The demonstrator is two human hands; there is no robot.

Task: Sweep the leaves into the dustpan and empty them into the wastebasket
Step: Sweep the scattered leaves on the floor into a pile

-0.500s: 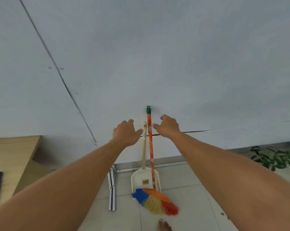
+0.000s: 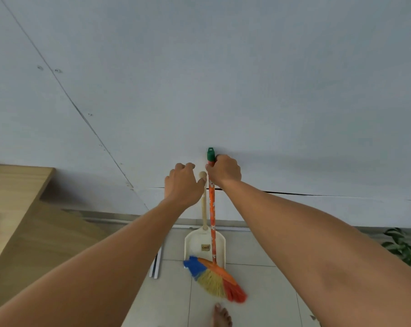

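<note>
In the lower centre of the frame we see the broom [image 2: 213, 223] and the dustpan [image 2: 195, 244] standing side by side on the tiled floor [image 2: 173, 303], leaning on the pale wall [image 2: 247, 90]. Our right hand [image 2: 224, 172] has its fingers wrapped round the broom's orange handle just under the green cap. Our left hand [image 2: 183, 185] sits beside the top of the dustpan's handle, fingers curled and thumb touching it; we cannot tell whether it grips.

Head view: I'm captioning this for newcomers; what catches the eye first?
The broom, with blue, yellow and orange bristles on the floor, stands against the grey wall at centre. The right hand grips its handle under the green cap; the left hand is at the cream dustpan handle beside it.
</note>
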